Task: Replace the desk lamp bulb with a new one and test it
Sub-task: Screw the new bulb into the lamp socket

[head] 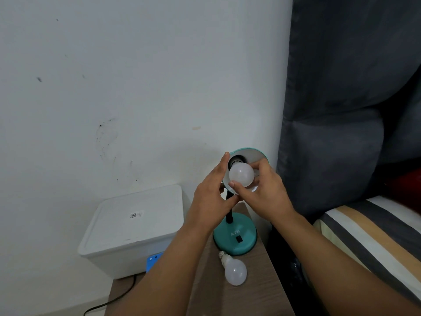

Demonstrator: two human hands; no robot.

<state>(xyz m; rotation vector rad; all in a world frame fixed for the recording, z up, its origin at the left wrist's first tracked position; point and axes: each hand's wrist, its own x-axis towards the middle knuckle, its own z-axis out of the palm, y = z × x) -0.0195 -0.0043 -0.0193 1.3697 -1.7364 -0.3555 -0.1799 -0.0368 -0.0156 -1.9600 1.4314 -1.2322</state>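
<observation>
Fingers of R hand (pixel 262 192) pinch bulb (pixel 241 174); L hand (pixel 211 195) grips shade (pixel 250 155).

A teal lamp (pixel 234 236) with a black neck and switch stands on the grey-brown wood-grain desk (pixel 262 293) at lower centre, beside two frosted white bulbs (pixel 235 271) — a white box (pixel 136 224) at left, dark grey upholstery (pixel 341 110) at right, bedding (pixel 364 229) striped grey, white and tan.

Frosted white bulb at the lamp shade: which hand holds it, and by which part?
The right hand grips the frosted white bulb by its round globe; left hand steadies the teal shade.
</observation>
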